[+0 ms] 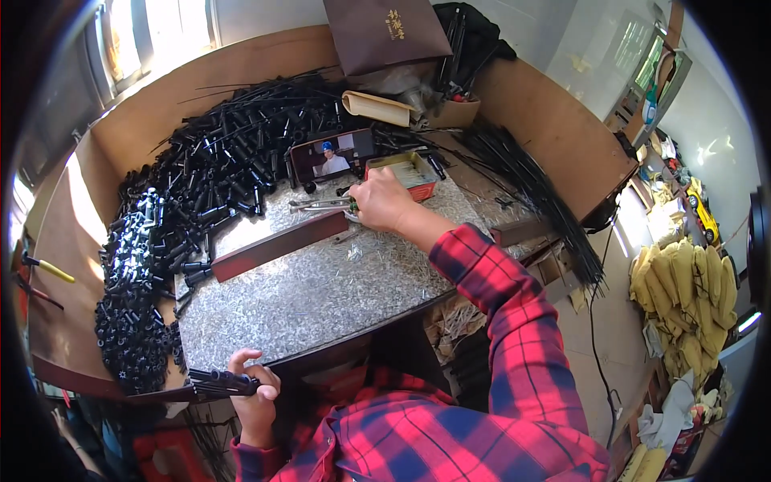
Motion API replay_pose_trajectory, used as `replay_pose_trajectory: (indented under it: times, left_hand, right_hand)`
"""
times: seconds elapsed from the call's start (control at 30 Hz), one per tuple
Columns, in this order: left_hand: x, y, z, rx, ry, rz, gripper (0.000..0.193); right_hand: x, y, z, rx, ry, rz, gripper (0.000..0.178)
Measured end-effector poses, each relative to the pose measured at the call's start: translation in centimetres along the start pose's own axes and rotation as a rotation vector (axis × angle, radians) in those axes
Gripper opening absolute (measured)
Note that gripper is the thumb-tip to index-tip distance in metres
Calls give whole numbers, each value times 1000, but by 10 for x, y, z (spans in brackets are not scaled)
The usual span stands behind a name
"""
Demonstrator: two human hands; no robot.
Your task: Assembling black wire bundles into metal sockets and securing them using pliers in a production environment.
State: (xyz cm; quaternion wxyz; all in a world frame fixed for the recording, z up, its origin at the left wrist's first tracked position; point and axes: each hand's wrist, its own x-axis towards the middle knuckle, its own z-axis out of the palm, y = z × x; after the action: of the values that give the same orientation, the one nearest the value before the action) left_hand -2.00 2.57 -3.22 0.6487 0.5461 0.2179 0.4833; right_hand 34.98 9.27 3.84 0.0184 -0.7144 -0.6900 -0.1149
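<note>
At the table's near left edge, my left hand (255,394) is closed around a bundle of thin black rods (210,382), which points left. My right hand (381,199) reaches to the far middle of the speckled tabletop (321,301), fingers curled and closed. A shiny metal tool (317,206) lies against its fingertips; whether they grip it I cannot tell. Just behind this hand stands an open red tin (422,191) with thin pale pieces in it. A dark red bar (277,247) lies left of the hand.
A large heap of black tubular parts (233,157) fills the left and back. Behind the bar a phone (332,156) leans upright. Long black rods (534,189) lie at the right. A brown bag (385,36) rests on the raised rim. Yellow bundles (683,301) sit beyond the table.
</note>
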Motion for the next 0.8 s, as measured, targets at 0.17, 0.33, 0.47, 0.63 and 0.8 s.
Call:
replay_pose_trajectory:
  times: [0.17,0.33,0.47,0.63,0.8]
  left_hand:
    - [-5,4,6,67,75,-23,71]
    - [9,17,30,-6,-28,-177,81]
    - [6,21,32,99,-34,-93,72]
    - [1,26,36,40,-2,-125,73]
    - [-5,19,31,45,1,-117,69]
  right_hand:
    - [-23,-39,-15,545,162,-38,17]
    - [-79,-102,-46,1436,-170,-2,15]
    - [-102,-144,-54,1557,-321,-73,7]
    - [-111,-166,-44,1461,-90,-317,7]
    - [-112,-171,-43,1466,-62,-321,7]
